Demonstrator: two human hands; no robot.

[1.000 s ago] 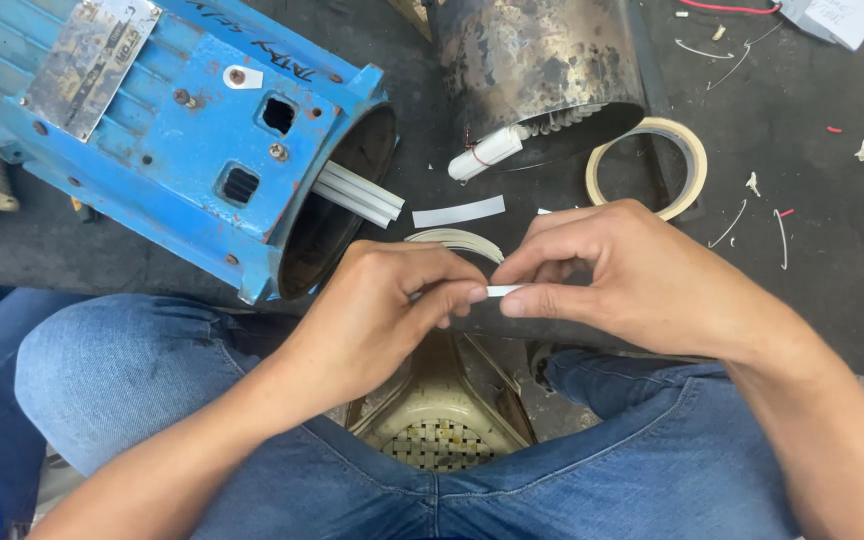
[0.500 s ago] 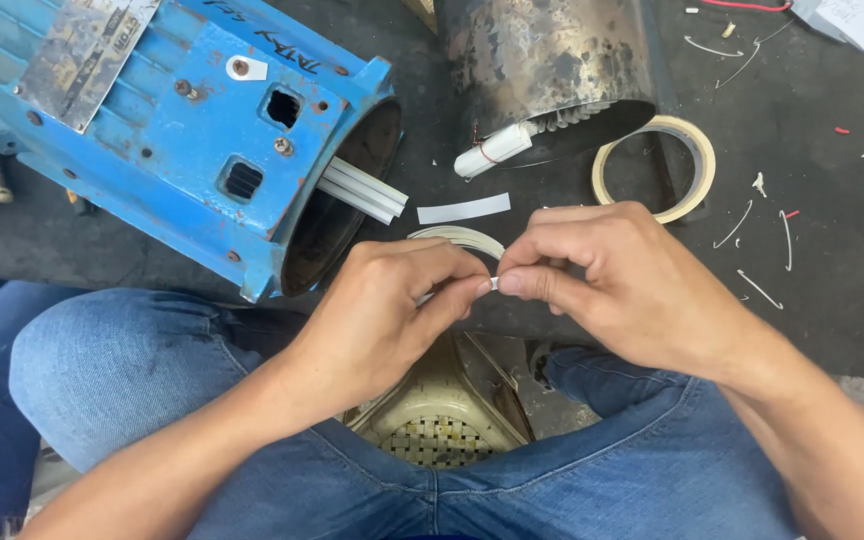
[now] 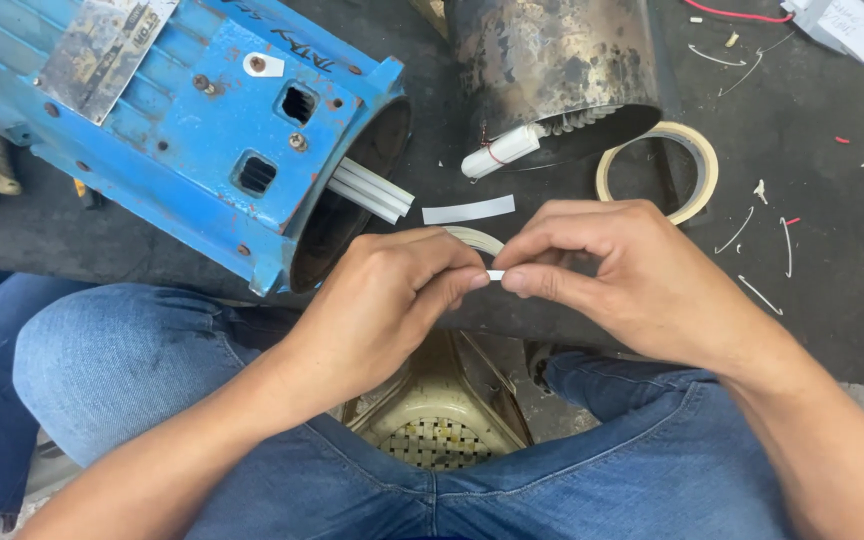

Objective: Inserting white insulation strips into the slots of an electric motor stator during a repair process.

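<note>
White paper strip [image 3: 495, 275] sits pinched between the left hand [image 3: 392, 300] and right hand [image 3: 622, 280], both hands' fingertips gripping its ends.

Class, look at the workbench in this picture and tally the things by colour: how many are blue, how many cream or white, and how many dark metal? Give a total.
Blue: 1, the motor housing.
Cream or white: 4, the tape ring, the flat strip, the small piece pinched between the left hand and right hand, and the bundle of strips sticking out of the housing.
Dark metal: 1, the cylinder.
Total: 6
</note>
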